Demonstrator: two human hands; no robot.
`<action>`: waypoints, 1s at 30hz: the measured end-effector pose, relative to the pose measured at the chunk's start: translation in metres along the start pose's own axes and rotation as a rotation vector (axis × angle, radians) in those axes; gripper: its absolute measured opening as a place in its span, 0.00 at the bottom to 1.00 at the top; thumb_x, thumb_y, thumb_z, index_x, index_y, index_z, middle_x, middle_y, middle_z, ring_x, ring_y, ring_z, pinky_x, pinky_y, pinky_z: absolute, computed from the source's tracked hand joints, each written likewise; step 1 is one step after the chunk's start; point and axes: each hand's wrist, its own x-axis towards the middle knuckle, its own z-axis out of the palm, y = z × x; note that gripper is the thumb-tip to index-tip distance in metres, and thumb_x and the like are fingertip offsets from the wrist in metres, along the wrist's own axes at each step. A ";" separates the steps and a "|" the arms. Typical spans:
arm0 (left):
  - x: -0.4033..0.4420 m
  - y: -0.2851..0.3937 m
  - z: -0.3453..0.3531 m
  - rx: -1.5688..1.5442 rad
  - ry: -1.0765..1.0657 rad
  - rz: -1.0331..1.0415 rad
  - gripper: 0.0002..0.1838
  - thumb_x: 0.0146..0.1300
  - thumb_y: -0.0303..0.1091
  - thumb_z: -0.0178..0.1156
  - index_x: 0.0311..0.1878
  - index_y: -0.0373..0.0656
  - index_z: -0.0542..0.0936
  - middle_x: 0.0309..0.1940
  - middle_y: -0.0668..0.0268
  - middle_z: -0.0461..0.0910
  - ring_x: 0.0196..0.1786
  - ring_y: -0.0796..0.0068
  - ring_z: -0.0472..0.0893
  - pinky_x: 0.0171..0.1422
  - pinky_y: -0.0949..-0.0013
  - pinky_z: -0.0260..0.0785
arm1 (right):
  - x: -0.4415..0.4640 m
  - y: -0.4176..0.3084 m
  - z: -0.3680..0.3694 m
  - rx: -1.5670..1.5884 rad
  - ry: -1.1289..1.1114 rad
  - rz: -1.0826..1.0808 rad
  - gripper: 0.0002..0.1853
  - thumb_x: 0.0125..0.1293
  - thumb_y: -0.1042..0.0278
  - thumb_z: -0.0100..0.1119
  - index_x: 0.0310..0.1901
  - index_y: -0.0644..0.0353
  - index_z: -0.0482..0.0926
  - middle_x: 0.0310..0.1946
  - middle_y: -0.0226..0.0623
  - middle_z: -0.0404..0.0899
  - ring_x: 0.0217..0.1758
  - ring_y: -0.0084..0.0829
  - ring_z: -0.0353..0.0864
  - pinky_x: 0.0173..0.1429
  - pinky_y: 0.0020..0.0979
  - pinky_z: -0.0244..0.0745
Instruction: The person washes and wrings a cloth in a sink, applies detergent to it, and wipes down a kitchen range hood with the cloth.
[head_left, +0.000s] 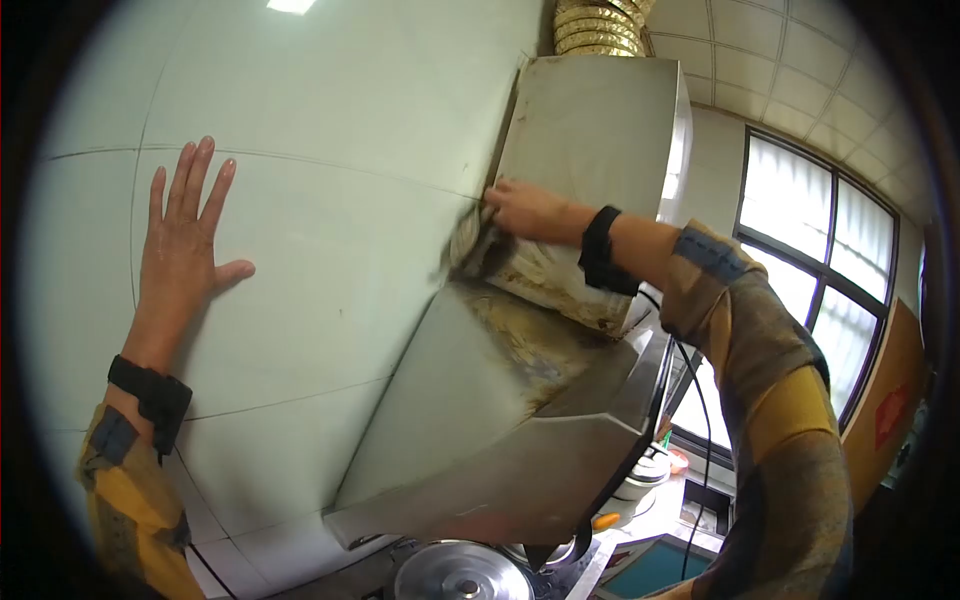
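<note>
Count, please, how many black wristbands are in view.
2: the left wristband, around the wrist of the left hand, and the right wristband, around the wrist of the right hand. No others are visible.

And there was the left hand up flat, fingers spread, thumb out sideways; across went the right arm, elbow bent, its hand curled, fingers bunched!

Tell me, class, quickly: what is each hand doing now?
Left hand: open, fingers spread against the tiled wall.
Right hand: fingers curled at the range hood; any grip can't be told.
</note>
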 end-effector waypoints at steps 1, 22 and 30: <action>-0.001 -0.001 0.001 -0.021 0.015 0.007 0.67 0.25 0.55 0.74 0.71 0.56 0.45 0.73 0.67 0.38 0.75 0.69 0.39 0.78 0.59 0.33 | -0.002 -0.007 0.005 0.004 0.023 -0.017 0.07 0.53 0.70 0.54 0.27 0.59 0.81 0.43 0.40 0.74 0.49 0.35 0.72 0.48 0.31 0.73; -0.005 -0.001 -0.001 -0.020 0.014 0.039 0.68 0.26 0.55 0.74 0.72 0.52 0.44 0.73 0.64 0.37 0.75 0.67 0.39 0.77 0.56 0.34 | -0.033 -0.028 -0.056 0.427 -0.334 -0.180 0.04 0.47 0.71 0.60 0.24 0.60 0.81 0.21 0.40 0.79 0.26 0.41 0.79 0.30 0.37 0.73; -0.005 -0.003 0.005 -0.004 0.004 0.044 0.68 0.26 0.54 0.74 0.72 0.52 0.44 0.73 0.64 0.36 0.75 0.67 0.39 0.77 0.56 0.34 | 0.035 -0.020 -0.004 0.354 -0.113 -0.012 0.05 0.53 0.72 0.54 0.27 0.62 0.79 0.26 0.45 0.79 0.31 0.42 0.80 0.34 0.37 0.76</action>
